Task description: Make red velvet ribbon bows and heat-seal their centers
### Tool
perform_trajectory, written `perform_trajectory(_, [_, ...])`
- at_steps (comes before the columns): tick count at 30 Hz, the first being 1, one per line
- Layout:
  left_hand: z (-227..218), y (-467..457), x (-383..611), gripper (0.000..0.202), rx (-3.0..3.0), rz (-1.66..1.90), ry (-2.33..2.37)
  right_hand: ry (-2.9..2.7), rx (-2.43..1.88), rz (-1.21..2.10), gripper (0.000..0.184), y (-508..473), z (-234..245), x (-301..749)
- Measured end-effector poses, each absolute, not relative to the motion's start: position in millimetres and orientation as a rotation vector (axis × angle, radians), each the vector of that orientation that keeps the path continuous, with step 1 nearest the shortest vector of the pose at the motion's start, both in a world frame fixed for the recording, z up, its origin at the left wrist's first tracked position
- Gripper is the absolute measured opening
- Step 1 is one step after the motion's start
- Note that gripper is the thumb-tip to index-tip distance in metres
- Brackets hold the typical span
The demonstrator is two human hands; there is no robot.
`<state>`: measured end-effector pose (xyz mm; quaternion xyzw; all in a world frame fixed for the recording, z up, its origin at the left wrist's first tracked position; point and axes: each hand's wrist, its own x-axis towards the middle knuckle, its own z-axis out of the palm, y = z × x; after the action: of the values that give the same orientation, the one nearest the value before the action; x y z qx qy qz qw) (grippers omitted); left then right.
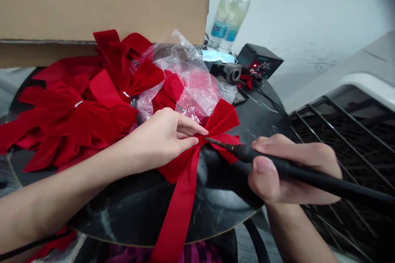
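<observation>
My left hand [171, 135] pinches a red velvet bow [182, 181] near its middle, and one long ribbon tail hangs over the table's front edge. In my right hand [293, 168] is a black-handled soldering iron [274, 162], held like a pen. Its metal tip points left and meets the bow's centre, close to my left fingertips. The left palm and part of the bow's left side are hidden under the hand. More red bows [80, 119] lie heaped to the left, some with a pale tie at the middle.
Behind the bow is a crumpled clear plastic bag [191, 78]. A black control box [259, 61] with a lit red light, an iron holder [230, 73], and two water bottles [226, 18] stand at the back. A cardboard box [105, 4] rises behind the round black table [222, 209].
</observation>
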<state>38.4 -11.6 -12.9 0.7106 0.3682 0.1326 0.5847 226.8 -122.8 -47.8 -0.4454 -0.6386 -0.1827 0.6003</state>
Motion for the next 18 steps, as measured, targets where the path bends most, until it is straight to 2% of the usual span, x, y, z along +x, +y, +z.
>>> perform_trajectory(4, [-15.3, -11.2, 38.1, 0.028, 1.653, 0.319, 0.841, -1.550, -1.021, -0.417, 0.027, -122.4, -47.5, 229.8])
perform_trajectory(11, [-17.7, -10.0, 36.6, 0.028, 1.668, 0.338, 0.825, -1.534, -1.055, -0.382, 0.020, -121.6, -44.4, 225.8])
perform_trajectory(18, [-16.7, -10.4, 35.7, 0.027, 1.665, 0.335, 0.813, -1.514, -1.123, -0.404, 0.020, -124.4, -43.7, 221.3])
